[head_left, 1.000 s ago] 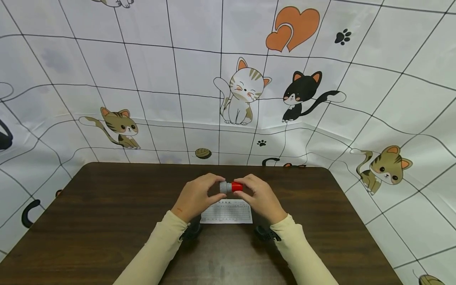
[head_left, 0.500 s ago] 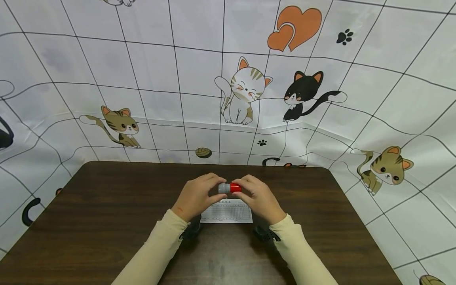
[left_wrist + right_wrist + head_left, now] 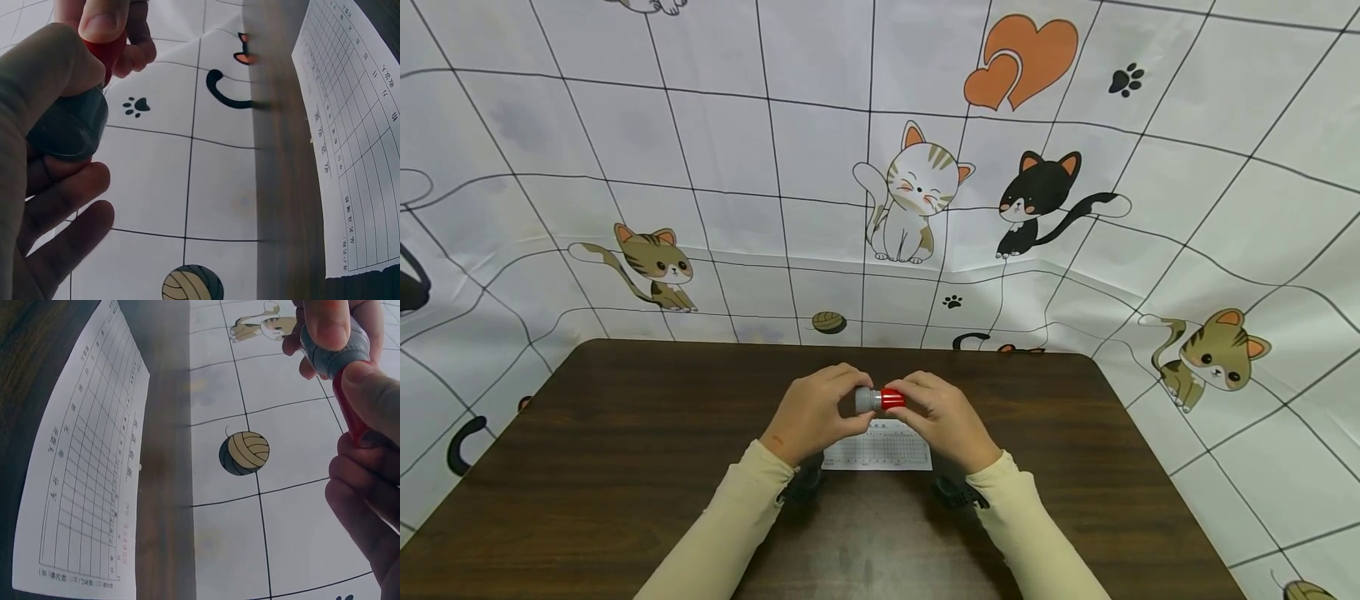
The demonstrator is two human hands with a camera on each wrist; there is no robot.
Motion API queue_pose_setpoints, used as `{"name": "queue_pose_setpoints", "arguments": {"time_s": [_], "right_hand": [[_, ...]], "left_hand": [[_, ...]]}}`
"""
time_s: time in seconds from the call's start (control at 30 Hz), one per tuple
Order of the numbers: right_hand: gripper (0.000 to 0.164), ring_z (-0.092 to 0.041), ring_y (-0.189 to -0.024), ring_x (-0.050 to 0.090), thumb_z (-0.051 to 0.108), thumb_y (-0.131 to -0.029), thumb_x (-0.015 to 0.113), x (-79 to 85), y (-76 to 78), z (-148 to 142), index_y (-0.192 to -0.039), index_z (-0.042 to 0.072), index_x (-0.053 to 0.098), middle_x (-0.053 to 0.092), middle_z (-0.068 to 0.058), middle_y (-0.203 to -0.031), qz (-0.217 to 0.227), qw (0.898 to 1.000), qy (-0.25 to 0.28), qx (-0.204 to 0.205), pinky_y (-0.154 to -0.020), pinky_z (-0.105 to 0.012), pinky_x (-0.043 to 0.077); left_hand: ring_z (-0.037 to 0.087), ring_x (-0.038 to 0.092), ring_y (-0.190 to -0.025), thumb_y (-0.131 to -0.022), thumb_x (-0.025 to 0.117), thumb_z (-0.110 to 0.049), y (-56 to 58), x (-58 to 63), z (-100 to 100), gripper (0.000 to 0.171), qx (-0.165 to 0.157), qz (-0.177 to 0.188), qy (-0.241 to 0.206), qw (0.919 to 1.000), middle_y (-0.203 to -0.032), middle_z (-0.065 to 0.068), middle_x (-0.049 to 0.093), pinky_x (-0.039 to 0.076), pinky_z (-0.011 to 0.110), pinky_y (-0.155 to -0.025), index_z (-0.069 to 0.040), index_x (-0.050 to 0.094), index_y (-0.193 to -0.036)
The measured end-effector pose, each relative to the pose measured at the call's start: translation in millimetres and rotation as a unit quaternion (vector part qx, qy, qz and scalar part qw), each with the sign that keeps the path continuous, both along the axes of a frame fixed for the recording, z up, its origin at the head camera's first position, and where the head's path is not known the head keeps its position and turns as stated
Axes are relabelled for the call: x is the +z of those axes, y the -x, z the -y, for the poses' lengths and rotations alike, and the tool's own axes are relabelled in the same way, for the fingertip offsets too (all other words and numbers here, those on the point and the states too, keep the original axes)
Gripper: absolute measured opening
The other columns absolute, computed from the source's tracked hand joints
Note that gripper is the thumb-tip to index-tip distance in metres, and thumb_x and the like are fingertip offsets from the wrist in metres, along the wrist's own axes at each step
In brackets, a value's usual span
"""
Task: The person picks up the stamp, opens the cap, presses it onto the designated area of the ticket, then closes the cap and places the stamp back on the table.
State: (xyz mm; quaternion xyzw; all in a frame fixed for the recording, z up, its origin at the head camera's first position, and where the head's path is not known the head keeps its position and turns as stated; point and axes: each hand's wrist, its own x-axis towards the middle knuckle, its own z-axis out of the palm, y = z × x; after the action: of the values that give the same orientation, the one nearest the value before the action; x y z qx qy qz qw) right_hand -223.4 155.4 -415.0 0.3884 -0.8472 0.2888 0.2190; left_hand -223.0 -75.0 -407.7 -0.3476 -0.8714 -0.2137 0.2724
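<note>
Nearest, over the front part of the desk (image 3: 625,467), two forearms in pale yellow sleeves (image 3: 722,525) are seen, with a dark device (image 3: 805,482) worn under the left wrist and another dark device (image 3: 957,493) under the right. Farther on, a printed paper form (image 3: 877,447) is laid flat, about midway between the desk's left and right edges and closer to its far edge than the sleeves are. Its grid is too fine to be read in the head view; a red serial number along one side is shown only in the right wrist view, and a slightly ragged edge in the left wrist view. Just beyond the form, a small two-part object is held between the hands, lying sideways: its gray part (image 3: 865,400) is pinched between the thumb and fingers of the left hand (image 3: 815,414), its red part (image 3: 892,399) between those of the right hand (image 3: 951,419). By the wrist views the object is held up off the desk; the gray part's broad, smooth end is seen from the left wrist, its ridged collar from the right. Two left fingers are extended free of it. Behind the desk's far edge, a white cloth (image 3: 730,150) printed with cats is hung.
</note>
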Motion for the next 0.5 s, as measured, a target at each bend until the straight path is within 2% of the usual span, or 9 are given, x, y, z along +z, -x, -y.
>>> {"name": "queue_pose_setpoints", "arguments": {"time_s": [0.3,0.5], "right_hand": [[0.035,-0.007,-0.091,0.057,0.026,-0.082,0.075,2.2,1.7,-2.3,-0.112,0.011,0.068,0.063,0.004,-0.103,-0.040,0.999,-0.009,0.011,-0.077,-0.022,0.052],[0.033,-0.008,-0.090,0.057,0.026,-0.083,0.074,3.6,2.1,-4.0,-0.111,0.009,0.069,0.063,0.001,-0.102,-0.043,0.999,0.003,0.033,-0.077,-0.021,0.052]], "left_hand": [[0.003,0.059,-0.085,-0.076,0.077,-0.033,0.2,-0.2,-0.3,0.031,-0.018,-0.007,-0.006,0.9998,-0.100,-0.010,0.064,0.053,0.022,-0.077,-0.018,0.066,-0.101],[0.003,0.059,-0.087,-0.076,0.079,-0.029,0.0,0.6,1.0,0.032,-0.051,0.002,-0.021,0.9985,-0.100,-0.009,0.065,0.052,0.023,-0.080,-0.018,0.065,-0.102]]}}
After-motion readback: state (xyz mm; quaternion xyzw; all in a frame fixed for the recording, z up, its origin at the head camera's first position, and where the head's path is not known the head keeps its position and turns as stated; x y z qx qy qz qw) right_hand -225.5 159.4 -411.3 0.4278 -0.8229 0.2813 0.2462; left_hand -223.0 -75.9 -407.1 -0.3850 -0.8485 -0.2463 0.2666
